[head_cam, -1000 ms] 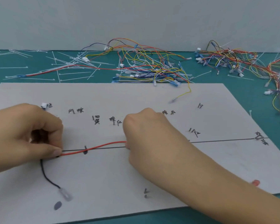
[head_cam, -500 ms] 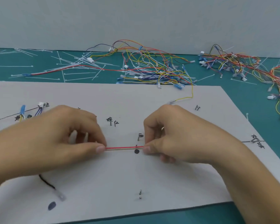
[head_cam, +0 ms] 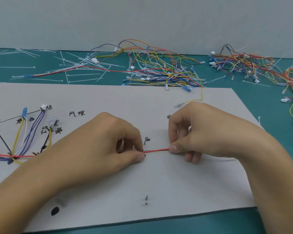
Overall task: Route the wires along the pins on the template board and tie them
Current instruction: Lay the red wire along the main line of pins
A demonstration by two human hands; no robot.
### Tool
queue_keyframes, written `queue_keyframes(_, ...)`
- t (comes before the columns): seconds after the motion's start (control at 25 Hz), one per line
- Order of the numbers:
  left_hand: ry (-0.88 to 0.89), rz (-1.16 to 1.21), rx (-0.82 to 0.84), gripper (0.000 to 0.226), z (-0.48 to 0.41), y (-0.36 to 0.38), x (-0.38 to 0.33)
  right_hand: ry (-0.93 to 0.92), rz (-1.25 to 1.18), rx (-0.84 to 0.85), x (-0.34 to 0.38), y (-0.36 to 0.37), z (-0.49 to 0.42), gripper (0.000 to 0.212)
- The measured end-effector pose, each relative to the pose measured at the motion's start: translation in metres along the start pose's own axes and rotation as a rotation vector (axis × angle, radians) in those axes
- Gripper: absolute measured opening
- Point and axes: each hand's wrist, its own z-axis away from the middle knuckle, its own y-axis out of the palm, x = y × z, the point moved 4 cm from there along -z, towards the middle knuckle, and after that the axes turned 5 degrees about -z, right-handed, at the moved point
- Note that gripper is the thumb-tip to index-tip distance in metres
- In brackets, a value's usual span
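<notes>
ROUTING IN PROGRESS: your left grip [head_cam: 108,149] and right grip [head_cam: 201,132] each pinch the red wire [head_cam: 156,150] between thumb and forefinger. Both are closed on it, so a short straight length is stretched between them low over the white template board [head_cam: 176,186], near its middle. Whether that length touches the paper cannot be told. A pin [head_cam: 145,142] stands just behind the wire beside your left fingertips [head_cam: 140,157], and two more pins [head_cam: 146,198] stand well apart from it toward the near edge. To the left, the red wire shows again from under your wrist and runs to the junction [head_cam: 12,156]. There, yellow, white, purple and black leads [head_cam: 32,132] fan out to their hand-lettered marks. The wire's far end is hidden behind your right grip. Judged from this, the branches at left are laid and the red lead is the one in hand, to go along the main trunk. No tie is seen on the routed bundle, so the tying looks yet to come. The next move likely calls for holding the wire taut, seating it against the pin's side, then sliding the right grip toward the board's right edge without dragging the fan out of place. Spare wires [head_cam: 167,70] and white cable ties [head_cam: 85,65] lie on the teal bench [head_cam: 267,102] behind.
</notes>
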Motion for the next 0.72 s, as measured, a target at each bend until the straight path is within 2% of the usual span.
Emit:
queue_keyframes(0.16,-0.05,0.01,-0.046,0.007,-0.006,-0.001,-0.008,0.002,0.099,-0.081,0.002,-0.005,0.003,0.02)
queue_keyframes(0.4,-0.05,-0.265,-0.044,0.013,-0.01,-0.002,-0.013,0.098,0.204,-0.113,-0.002,-0.008,0.01,0.032)
queue_keyframes(0.72,-0.041,-0.138,-0.011,0.013,-0.009,0.007,-0.016,0.178,0.224,-0.084,-0.01,-0.013,0.017,0.022)
